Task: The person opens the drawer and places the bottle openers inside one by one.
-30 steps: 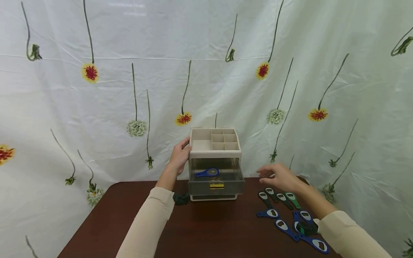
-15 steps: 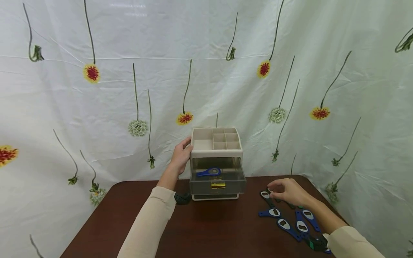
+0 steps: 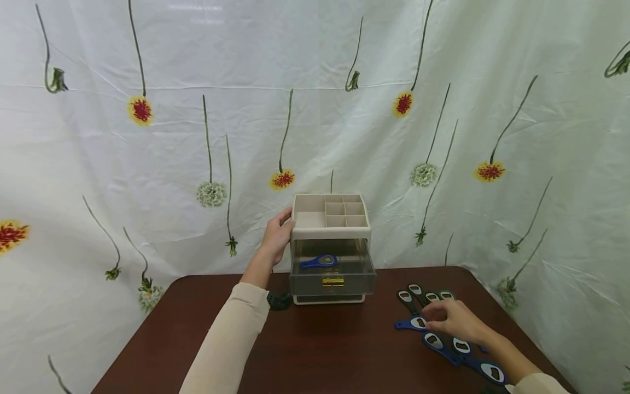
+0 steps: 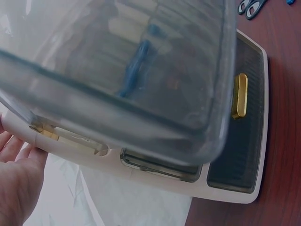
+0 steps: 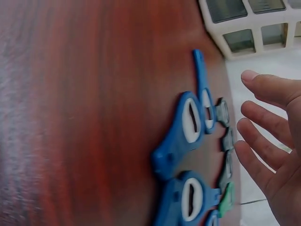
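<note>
My left hand (image 3: 276, 235) rests against the upper left side of a cream desktop organizer (image 3: 331, 232), its fingers lying along the side wall. The organizer's clear grey drawer (image 3: 305, 284), with a gold handle, is pulled out. A blue bottle opener (image 3: 320, 261) lies inside it. At the right, my right hand (image 3: 455, 320) hovers over a group of bottle openers, with its fingers spread and nothing between them. Just under its fingertips is a blue bottle opener (image 3: 410, 323). Other blue ones (image 5: 190, 120) lie nearer the front, with dark ones (image 3: 406, 300) and a green one (image 3: 447, 294) behind.
Small compartments (image 3: 345, 210) form the organizer's top. A lower drawer (image 4: 240, 141) with a gold handle is closed. The dark red-brown table (image 3: 315, 350) ends at a white flower-printed curtain (image 3: 315, 126). A black band (image 3: 279, 301) shows by the left wrist.
My right hand has come down from beside the organizer, over the dark openers, then nearer to me above the blue ones. The left hand stays on the organizer.
</note>
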A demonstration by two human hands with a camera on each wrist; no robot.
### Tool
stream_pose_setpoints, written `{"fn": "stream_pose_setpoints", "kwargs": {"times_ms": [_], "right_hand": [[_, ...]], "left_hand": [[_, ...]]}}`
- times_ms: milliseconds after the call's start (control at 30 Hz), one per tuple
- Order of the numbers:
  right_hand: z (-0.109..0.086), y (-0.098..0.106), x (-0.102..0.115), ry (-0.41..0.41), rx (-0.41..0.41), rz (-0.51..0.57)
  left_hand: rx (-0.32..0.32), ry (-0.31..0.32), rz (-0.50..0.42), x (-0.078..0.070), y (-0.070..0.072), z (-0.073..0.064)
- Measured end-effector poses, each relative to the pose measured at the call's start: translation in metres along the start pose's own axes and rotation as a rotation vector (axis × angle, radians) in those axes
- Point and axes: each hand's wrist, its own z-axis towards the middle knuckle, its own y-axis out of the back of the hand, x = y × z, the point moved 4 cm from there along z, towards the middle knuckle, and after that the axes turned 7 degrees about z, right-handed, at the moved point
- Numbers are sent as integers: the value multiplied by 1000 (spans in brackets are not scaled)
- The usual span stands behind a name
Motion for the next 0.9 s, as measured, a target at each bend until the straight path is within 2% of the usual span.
{"fn": "stream_pose_setpoints", "kwargs": {"times_ms": [300,500,900], "right_hand": [[-10,-10,-19,-36,22,-8],[-11,-15,-31,12,55,-90],[-5,-22,-16,-95,44,-103]], "left_hand": [[-8,13,-13,3,-1,-1],[-5,8,-14,4,-3,-2],[-6,-5,-17,0,0,-2]]}}
